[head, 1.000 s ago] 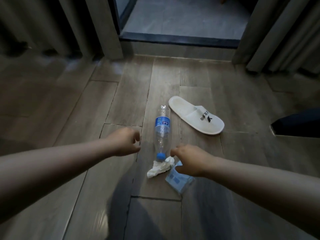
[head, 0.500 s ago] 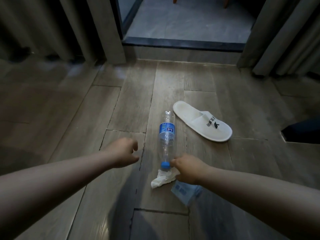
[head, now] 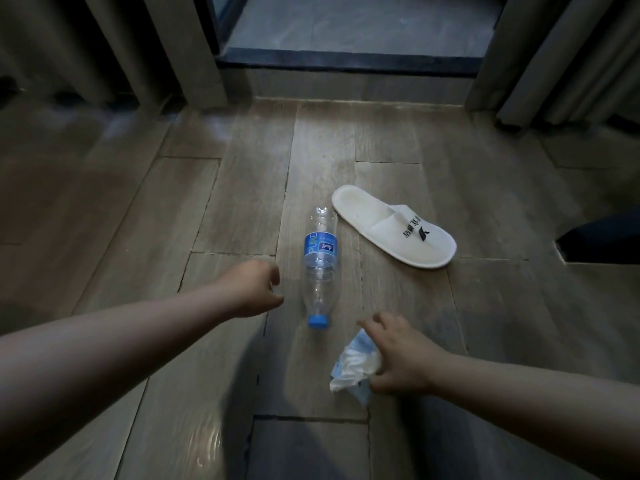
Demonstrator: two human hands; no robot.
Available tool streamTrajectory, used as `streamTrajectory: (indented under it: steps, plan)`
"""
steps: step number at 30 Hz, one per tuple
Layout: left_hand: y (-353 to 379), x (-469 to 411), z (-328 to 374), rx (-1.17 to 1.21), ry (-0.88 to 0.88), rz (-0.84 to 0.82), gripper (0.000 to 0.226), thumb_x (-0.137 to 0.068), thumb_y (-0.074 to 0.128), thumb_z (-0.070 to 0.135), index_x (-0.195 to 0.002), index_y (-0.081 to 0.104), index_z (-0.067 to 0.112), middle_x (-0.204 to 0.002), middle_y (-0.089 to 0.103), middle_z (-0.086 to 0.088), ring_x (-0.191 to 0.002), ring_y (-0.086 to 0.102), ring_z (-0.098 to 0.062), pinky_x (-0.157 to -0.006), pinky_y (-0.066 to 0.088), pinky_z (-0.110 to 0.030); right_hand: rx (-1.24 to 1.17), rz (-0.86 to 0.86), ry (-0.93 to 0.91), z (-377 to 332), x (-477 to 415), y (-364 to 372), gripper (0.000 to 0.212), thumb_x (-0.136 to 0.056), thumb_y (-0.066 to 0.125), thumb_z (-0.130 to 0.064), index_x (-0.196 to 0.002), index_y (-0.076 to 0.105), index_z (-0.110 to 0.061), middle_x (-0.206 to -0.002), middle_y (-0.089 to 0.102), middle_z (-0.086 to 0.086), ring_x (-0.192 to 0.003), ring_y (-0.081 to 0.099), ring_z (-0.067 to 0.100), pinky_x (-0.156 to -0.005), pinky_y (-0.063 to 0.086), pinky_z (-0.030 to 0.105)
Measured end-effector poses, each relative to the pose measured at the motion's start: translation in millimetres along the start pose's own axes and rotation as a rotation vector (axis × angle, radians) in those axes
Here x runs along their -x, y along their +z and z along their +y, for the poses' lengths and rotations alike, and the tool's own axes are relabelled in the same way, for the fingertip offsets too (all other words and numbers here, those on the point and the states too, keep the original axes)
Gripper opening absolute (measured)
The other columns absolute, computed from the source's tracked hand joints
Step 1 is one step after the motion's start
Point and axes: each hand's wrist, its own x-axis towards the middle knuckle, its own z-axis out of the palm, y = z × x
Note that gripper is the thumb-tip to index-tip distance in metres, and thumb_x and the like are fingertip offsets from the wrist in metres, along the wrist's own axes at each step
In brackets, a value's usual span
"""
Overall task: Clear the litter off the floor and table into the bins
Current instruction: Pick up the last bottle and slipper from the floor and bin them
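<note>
An empty clear plastic bottle (head: pixel 319 268) with a blue label and blue cap lies on the wooden floor, cap toward me. My left hand (head: pixel 252 288) hovers just left of the bottle, fingers loosely curled and holding nothing. My right hand (head: pixel 398 355) grips a crumpled white tissue (head: pixel 351 367) together with a blue-and-white wrapper (head: pixel 360 393), lifted a little off the floor below and right of the bottle cap.
A white disposable slipper (head: pixel 394 230) lies right of the bottle. Grey curtains (head: pixel 568 57) hang at both sides of a dark door threshold (head: pixel 346 60) at the back. A dark piece of furniture (head: pixel 602 244) juts in from the right edge.
My right hand has gathered the tissue and wrapper from beside the bottle cap and drawn them back toward me. My left hand has stayed beside the bottle.
</note>
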Motion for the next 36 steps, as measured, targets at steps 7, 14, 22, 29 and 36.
streamTrajectory:
  steps: [7,14,22,29,36]
  plan:
    - [11,-12,14,0.028,0.026,0.024,0.038,-0.086,0.066,0.034,-0.119,0.058,0.016,-0.110,0.062,-0.002,-0.094,0.059,-0.014,-0.078,0.052,-0.027,0.200,-0.113,-0.145,-12,-9,24,0.113,-0.072,0.068,-0.060,-0.149,-0.012,-0.038,-0.159,-0.011,0.008,-0.146,-0.009,0.034,-0.115,0.010,0.052]
    - [18,-22,12,0.044,0.004,-0.026,0.040,-0.087,0.064,0.035,-0.121,0.058,0.015,-0.114,0.062,-0.004,-0.098,0.059,-0.016,-0.083,0.052,-0.029,0.250,0.000,-0.195,3,-11,36,0.097,-0.072,0.066,-0.063,-0.146,0.009,-0.036,-0.154,0.004,0.005,-0.140,0.010,0.033,-0.111,0.024,0.051]
    - [19,-35,22,0.096,-0.019,-0.035,0.053,-0.087,0.063,0.041,-0.131,0.053,0.014,-0.121,0.062,-0.007,-0.106,0.060,-0.020,-0.091,0.052,-0.036,0.075,0.087,-0.041,12,-2,33,0.065,-0.076,0.068,-0.046,-0.131,0.037,-0.029,-0.128,0.037,-0.002,-0.113,0.036,0.016,-0.090,0.036,0.031]
    - [24,-42,33,0.179,-0.079,0.025,0.072,-0.081,0.064,0.055,-0.134,0.045,0.010,-0.126,0.058,-0.011,-0.108,0.058,-0.024,-0.087,0.052,-0.036,-0.337,0.323,0.179,39,-3,-17,0.033,-0.074,0.073,-0.040,-0.087,0.047,-0.026,-0.095,0.052,-0.001,-0.085,0.051,0.019,-0.067,0.040,0.030]
    - [25,-51,50,0.316,-0.054,0.063,0.077,-0.074,0.072,0.053,-0.133,0.043,0.013,-0.120,0.056,-0.006,-0.084,0.050,-0.008,-0.068,0.046,-0.025,-0.394,0.593,0.403,95,-40,-93,0.050,-0.079,0.071,-0.040,-0.114,0.053,-0.010,-0.112,0.055,0.014,-0.098,0.056,0.031,-0.076,0.046,0.035]
